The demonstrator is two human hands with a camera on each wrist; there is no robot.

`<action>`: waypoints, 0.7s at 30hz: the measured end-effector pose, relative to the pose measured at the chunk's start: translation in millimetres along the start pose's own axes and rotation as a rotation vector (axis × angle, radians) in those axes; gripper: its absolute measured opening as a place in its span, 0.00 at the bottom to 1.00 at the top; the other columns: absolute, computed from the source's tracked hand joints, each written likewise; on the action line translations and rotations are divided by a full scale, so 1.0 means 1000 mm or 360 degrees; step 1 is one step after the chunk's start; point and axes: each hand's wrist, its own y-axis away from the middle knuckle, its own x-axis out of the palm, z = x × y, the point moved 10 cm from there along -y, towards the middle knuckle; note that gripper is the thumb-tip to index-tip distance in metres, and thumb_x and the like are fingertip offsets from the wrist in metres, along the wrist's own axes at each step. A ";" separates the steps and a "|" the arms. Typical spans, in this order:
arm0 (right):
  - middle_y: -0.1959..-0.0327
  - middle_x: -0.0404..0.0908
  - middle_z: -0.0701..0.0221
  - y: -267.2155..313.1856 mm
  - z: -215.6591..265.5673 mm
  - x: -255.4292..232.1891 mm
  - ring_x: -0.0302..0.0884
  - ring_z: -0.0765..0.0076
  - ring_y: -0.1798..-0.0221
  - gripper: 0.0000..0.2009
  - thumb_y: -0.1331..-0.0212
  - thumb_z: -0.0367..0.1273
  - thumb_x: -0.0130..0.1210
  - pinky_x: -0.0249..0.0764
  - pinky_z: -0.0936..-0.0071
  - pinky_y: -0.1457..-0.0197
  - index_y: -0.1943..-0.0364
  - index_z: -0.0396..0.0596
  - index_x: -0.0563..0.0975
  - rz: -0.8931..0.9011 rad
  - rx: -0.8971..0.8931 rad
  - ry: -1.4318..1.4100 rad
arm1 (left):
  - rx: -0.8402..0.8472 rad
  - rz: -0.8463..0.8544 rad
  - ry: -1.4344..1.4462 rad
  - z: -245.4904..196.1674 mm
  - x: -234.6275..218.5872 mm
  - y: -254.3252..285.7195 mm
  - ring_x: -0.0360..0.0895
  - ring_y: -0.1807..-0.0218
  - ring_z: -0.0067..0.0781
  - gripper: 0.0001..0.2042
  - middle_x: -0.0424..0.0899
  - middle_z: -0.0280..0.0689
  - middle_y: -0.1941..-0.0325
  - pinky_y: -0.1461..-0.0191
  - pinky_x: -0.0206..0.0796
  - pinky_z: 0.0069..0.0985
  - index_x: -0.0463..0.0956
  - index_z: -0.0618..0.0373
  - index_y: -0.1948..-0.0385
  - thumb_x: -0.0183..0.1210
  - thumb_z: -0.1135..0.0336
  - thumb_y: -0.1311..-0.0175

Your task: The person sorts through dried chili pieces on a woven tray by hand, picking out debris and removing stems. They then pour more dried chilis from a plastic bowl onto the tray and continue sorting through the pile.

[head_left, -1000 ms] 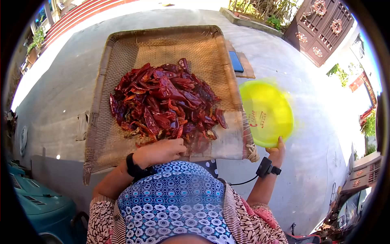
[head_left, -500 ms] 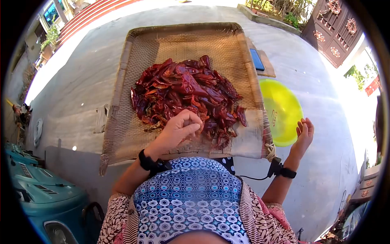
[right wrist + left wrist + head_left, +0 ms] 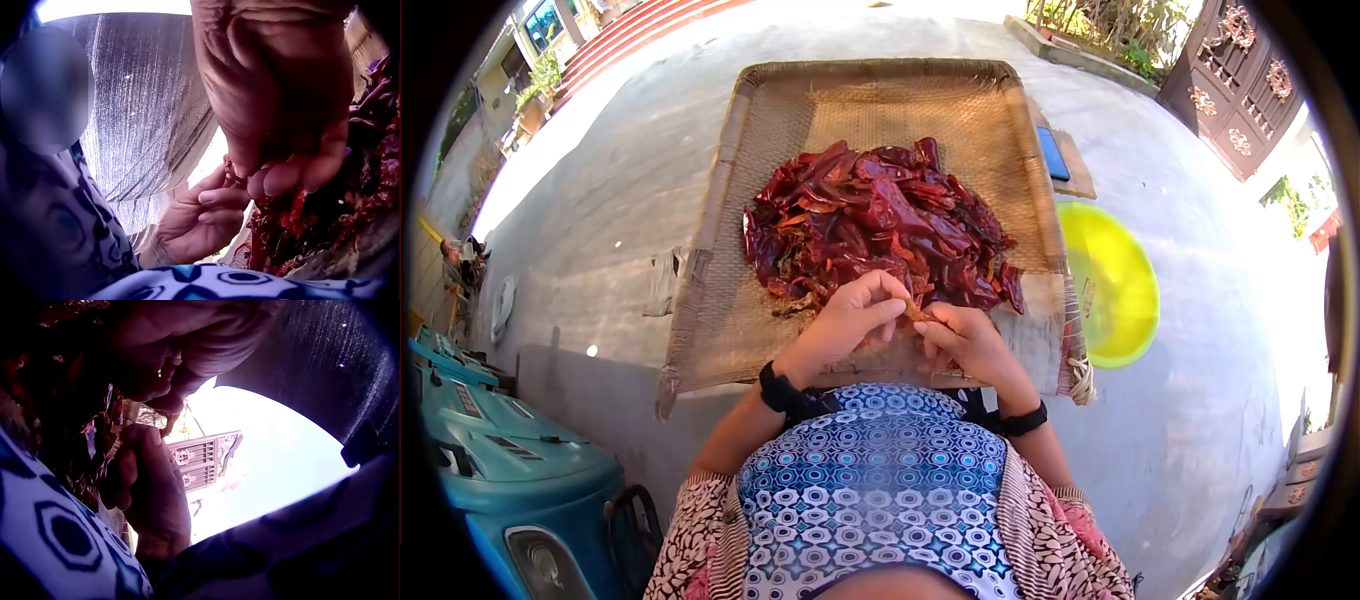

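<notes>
A heap of dark red dried chilies (image 3: 880,215) lies on a shallow woven tray (image 3: 860,95) in front of the person. Over the near side of the heap, the left hand (image 3: 845,325) and right hand (image 3: 972,342) meet. Between their fingertips they pinch a small orange-brown dried chili (image 3: 915,312), one hand at each end. In the left wrist view, the left hand (image 3: 194,337) is above and the right hand (image 3: 153,487) below, fingertips close together. A bit of the chili (image 3: 229,164) shows between thumb and fingers in the right wrist view.
A yellow-green plastic basin (image 3: 1115,285) stands on the concrete floor right of the tray. Beyond it, a blue flat object (image 3: 1053,153) lies on cardboard (image 3: 1080,175). A teal machine-like body (image 3: 530,460) is at the lower left.
The right hand has let go of the basin's rim and come left over the tray to the left hand. The left hand has lifted from the near edge of the heap.
</notes>
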 end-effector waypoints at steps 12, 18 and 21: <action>0.73 0.80 0.75 0.056 -0.042 -0.149 0.71 0.81 0.78 0.18 0.29 0.45 0.47 0.69 0.83 0.73 0.58 0.43 0.79 -0.0858 -0.0074 -0.0984 | -0.0235 0.0994 -0.0842 0.039 0.064 0.017 0.75 0.49 0.31 0.14 0.80 0.39 0.53 0.43 0.66 0.27 0.76 0.62 0.50 0.56 0.64 0.33; 0.74 0.81 0.71 0.053 -0.050 -0.057 0.77 0.77 0.72 0.18 0.32 0.44 0.49 0.73 0.77 0.69 0.62 0.42 0.82 0.0229 0.0239 0.0646 | 0.0085 0.1250 -0.1116 0.056 0.074 0.013 0.75 0.47 0.34 0.16 0.78 0.40 0.49 0.41 0.65 0.27 0.74 0.61 0.46 0.51 0.66 0.31; 0.75 0.80 0.66 0.037 -0.053 -0.037 0.78 0.68 0.71 0.15 0.36 0.40 0.52 0.72 0.70 0.66 0.65 0.40 0.82 0.0239 0.0171 0.0901 | 0.0023 0.1193 -0.1096 0.058 0.072 0.009 0.75 0.47 0.33 0.17 0.77 0.40 0.49 0.42 0.65 0.27 0.73 0.62 0.44 0.50 0.66 0.31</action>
